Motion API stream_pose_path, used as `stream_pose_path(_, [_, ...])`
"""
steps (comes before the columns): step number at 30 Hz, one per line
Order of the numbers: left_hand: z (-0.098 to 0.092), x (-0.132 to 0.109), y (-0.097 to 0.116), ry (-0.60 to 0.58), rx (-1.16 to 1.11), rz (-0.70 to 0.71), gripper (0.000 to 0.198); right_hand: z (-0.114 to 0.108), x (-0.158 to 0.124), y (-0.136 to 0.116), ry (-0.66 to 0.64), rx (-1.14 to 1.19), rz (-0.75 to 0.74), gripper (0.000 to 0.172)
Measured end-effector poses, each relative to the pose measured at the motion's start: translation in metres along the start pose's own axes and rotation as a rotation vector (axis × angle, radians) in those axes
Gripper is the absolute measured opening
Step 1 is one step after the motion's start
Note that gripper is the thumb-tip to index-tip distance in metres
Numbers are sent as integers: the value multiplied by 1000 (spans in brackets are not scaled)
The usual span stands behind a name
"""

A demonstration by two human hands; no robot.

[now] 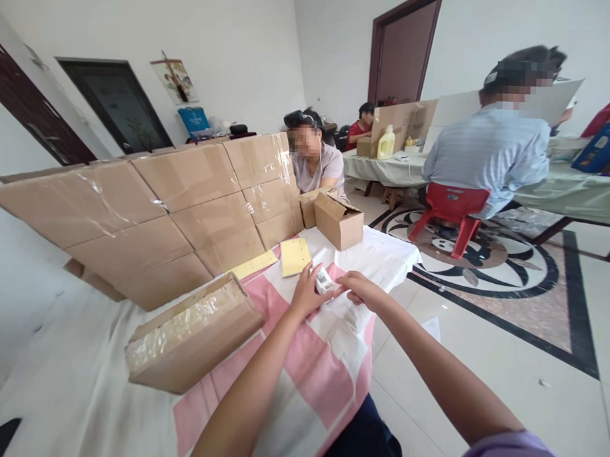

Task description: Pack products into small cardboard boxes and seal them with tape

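While the left hand [305, 294] grips a small white object [325, 280], the right hand [361, 290] is at its edge, closure indeterminable.

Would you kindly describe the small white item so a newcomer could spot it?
Find the big cardboard wall left of centre. On its near side, a yellow sheet lies just beyond the left hand. That hand holds the white item, paler and chunkier than the flat sheet.

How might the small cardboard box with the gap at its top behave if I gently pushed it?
The small cardboard box would probably hold its shape, as its walls stand straight. Being squat, it may slide rather than tip, though the wrinkled cloth could bunch beneath it.
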State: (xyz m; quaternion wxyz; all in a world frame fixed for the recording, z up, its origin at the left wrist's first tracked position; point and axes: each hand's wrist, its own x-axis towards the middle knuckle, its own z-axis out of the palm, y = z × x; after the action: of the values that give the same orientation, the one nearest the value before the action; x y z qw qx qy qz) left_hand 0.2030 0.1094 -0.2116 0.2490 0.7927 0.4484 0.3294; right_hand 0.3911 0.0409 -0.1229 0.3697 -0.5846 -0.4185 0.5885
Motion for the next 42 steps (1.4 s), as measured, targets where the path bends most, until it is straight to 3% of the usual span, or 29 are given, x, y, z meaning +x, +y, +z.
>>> stream_pose_path(5, [0, -1, 3, 10, 15, -34, 89, -3, 5, 9, 7, 83, -26, 23])
stream_pose_path(11, [3, -3, 7, 73, 23, -50, 87, 10, 13, 36, -6, 193, -129, 22])
stream_pose_path(18, [9, -6, 7, 182, -9, -56, 84, 21, 26, 65, 57, 279, -326, 42])
stream_pose_path(25, [13, -6, 1, 210, -14, -32, 77, 19, 33, 74, 13, 325, -390, 46])
stream_pose_path(35, [14, -5, 1, 221, -13, -12, 79, 22, 30, 75, 60, 359, -409, 54])
stream_pose_path(42, [12, -5, 3, 201, -7, -21, 81, 18, 40, 74, 100, 208, -280, 41])
